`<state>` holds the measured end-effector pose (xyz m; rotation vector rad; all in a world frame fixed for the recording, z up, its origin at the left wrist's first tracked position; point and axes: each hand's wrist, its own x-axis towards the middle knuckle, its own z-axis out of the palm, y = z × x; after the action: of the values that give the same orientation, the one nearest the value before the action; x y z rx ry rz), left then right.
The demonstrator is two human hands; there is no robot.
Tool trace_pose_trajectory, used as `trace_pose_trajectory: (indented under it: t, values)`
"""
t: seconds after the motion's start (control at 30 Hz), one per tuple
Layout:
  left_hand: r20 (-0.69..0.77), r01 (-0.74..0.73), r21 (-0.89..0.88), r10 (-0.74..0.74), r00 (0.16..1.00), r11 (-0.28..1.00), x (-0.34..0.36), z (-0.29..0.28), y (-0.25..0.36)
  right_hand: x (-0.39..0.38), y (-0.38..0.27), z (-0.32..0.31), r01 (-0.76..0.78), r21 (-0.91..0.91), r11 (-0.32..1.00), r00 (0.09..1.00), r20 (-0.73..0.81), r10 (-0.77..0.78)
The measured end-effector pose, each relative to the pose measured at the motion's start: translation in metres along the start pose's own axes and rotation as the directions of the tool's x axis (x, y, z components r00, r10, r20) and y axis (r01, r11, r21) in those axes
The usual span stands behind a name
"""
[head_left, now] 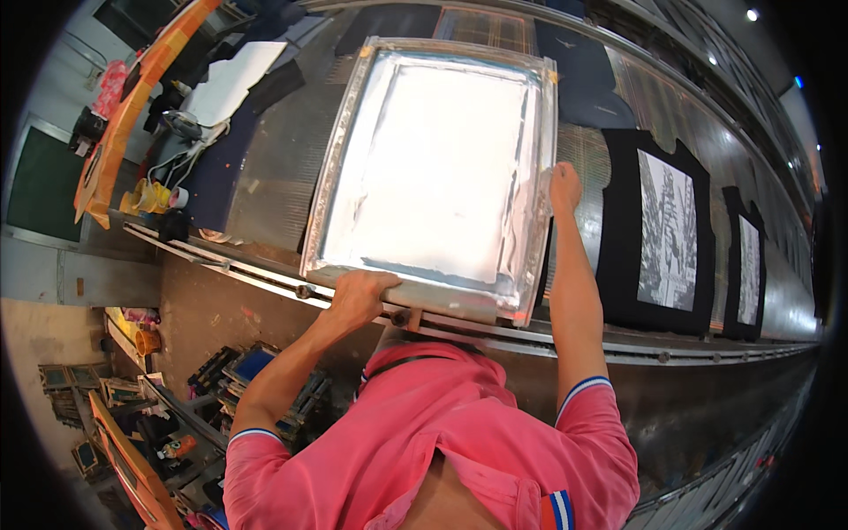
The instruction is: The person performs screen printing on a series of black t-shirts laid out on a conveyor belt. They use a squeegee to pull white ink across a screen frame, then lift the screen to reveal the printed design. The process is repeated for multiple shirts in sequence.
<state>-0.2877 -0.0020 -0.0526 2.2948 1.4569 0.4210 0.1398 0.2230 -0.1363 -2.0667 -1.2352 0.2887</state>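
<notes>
A large screen-printing frame [442, 299] with a bright white middle [433, 168] lies over the long table in front of me. Smears of grey and silver run along the inner edges of its rim. My left hand [358, 298] is closed on the near edge, left of centre, its thumb pointing right along the rim. At the right edge, about halfway up, my right hand [565, 188] is closed round the rim. Whatever lies directly under the frame is hidden.
Right of the frame lie a black garment piece [616, 256] with a grey-and-white print and a smaller-looking one [745, 256]. Dark fabric [579, 71] lies beyond. A metal rail [618, 352] runs along the table's near edge. Yellow tape rolls [148, 196] and cables sit at the left end.
</notes>
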Motion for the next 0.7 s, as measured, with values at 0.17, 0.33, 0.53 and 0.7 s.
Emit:
trace_pose_trajectory:
  t: [0.17, 0.33, 0.53, 0.7]
  values:
    - [-0.159, 0.353, -0.201, -0.386, 0.909, 0.914, 0.051, -0.021, -0.029, -0.005, 0.009, -0.007, -0.045, -0.002, 0.999, 0.998, 0.054, 0.046]
    - [-0.308, 0.604, -0.069, -0.593, 0.744, 0.794, 0.086, -0.033, -0.086, 0.002, 0.007, -0.008, 0.007, 0.040, 0.999, 1.000, 0.029, -0.008]
    - [-0.284, 0.737, 0.052, -0.697, 0.658, 0.674, 0.118, 0.004, -0.092, 0.003, 0.010, -0.016, -0.017, 0.062, 0.998, 0.999, 0.034, 0.015]
    - [-0.295, 0.543, 0.130, -0.491, 0.820, 0.829, 0.111, 0.057, -0.061, -0.001, 0.008, -0.013, -0.012, -0.001, 1.000, 1.000, -0.021, 0.011]
